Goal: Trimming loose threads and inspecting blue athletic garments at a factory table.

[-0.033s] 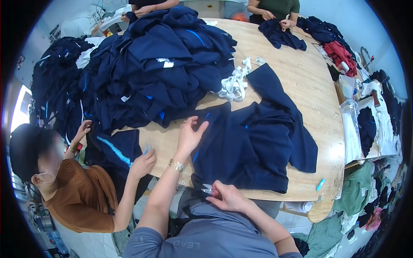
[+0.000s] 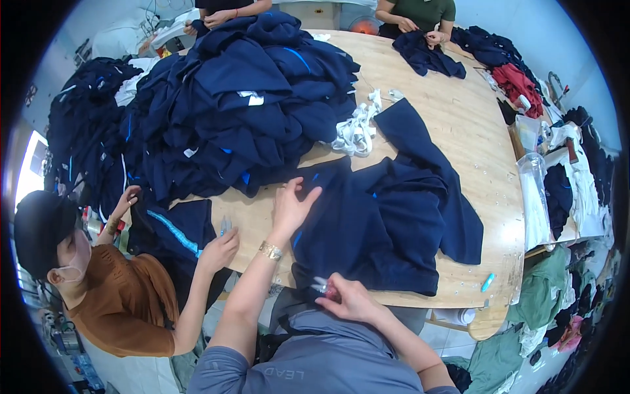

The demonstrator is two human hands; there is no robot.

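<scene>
A navy garment (image 2: 357, 230) lies spread over the table's near edge, with one long sleeve or leg reaching away to the far right. Over its left edge is my left hand (image 2: 292, 210), thumb and fingers apart, with nothing seen between them. My right hand (image 2: 352, 300) is closed round small thread snips (image 2: 321, 286) with a reddish grip. Their pale blades point left, low over the garment's near left corner. Whether the blades touch the cloth I cannot tell.
A big heap of navy garments (image 2: 230, 98) covers the table's far left. White strips (image 2: 357, 134) lie beside it. Close on my left, a co-worker's hand (image 2: 220, 251) holds snips. A turquoise cutter (image 2: 487, 282) lies near the right edge. Two more people work across the table.
The snips in my right hand have tilted slightly, tips a little higher. My left hand and the garment stay almost in place.
</scene>
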